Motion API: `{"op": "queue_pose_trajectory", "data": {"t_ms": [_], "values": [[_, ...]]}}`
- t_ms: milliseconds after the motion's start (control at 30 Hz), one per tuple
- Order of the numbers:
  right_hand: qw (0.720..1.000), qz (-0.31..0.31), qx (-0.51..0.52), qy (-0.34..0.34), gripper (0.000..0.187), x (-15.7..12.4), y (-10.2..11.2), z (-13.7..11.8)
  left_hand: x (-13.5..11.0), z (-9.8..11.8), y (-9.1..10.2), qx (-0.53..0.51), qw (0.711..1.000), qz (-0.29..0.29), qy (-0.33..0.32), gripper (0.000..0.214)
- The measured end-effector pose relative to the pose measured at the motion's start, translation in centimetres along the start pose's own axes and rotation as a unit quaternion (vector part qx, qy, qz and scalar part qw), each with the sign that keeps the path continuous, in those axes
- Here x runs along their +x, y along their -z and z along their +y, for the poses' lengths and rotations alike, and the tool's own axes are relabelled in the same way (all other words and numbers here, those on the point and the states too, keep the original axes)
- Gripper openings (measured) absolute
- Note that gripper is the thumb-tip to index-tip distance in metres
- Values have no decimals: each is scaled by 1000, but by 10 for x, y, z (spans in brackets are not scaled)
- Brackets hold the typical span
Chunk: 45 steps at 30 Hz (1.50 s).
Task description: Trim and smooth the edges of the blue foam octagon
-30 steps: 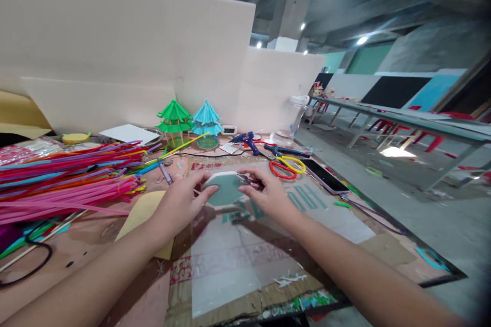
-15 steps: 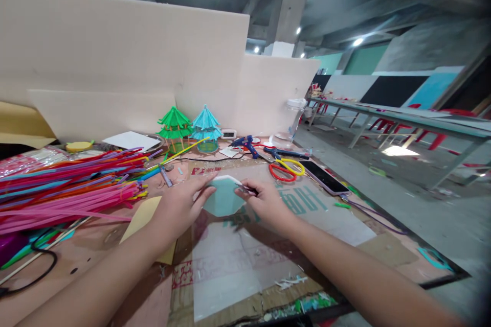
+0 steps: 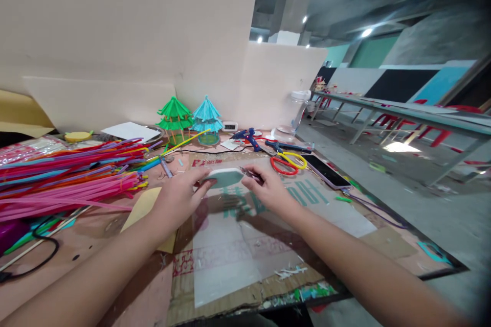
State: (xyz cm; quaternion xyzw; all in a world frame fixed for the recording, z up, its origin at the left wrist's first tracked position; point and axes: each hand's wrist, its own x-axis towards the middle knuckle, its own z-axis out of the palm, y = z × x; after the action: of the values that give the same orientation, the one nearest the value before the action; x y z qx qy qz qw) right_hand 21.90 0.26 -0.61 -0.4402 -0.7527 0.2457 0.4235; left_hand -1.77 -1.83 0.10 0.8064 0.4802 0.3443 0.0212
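My left hand [image 3: 183, 193] pinches the left edge of a pale green, many-sided flat board [image 3: 227, 179] with a white rim. The board is held above the table and tilted, so its face shows as a thin shape. At the board's right edge my right hand [image 3: 268, 188] is closed, its fingers and thumb pressed together. A small dark object [image 3: 258, 179] shows between those fingers; I cannot make out what it is. Under both hands lies a translucent plastic sheet [image 3: 226, 271] with green and red printing.
Bundles of pipe cleaners [image 3: 72, 184] lie at left. A green pagoda-like model [image 3: 174, 115] and a blue one [image 3: 207, 115] stand behind. Beyond my right hand are a glue gun [image 3: 249, 138], scissors [image 3: 286, 163] and a phone [image 3: 326, 171]. A white board [image 3: 126, 46] stands at the back.
The board has tipped flatter, so less of its face shows. Both hands keep hold of its edges. The whole view has shifted slightly.
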Motion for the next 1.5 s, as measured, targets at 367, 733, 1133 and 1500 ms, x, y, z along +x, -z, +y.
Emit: {"op": "queue_pose_trajectory", "data": {"t_ms": [367, 733, 1133, 1500], "values": [[978, 17, -127, 166, 30, -2, 5, -2, -1, -3, -3, 33, 999, -15, -35, 21], [957, 18, -194, 216, 28, -4, 3, -3, -2, -2, -2, 57, 996, -4, -64, 19], [958, 15, -190, 213, 26, -4, 3, 1, -5, -3, -5, 34, 998, -21, -51, 21], [962, 29, -181, 202, 29, -4, 0, 2, -4, -3, -5, 43, 997, -20, -54, 19]]}}
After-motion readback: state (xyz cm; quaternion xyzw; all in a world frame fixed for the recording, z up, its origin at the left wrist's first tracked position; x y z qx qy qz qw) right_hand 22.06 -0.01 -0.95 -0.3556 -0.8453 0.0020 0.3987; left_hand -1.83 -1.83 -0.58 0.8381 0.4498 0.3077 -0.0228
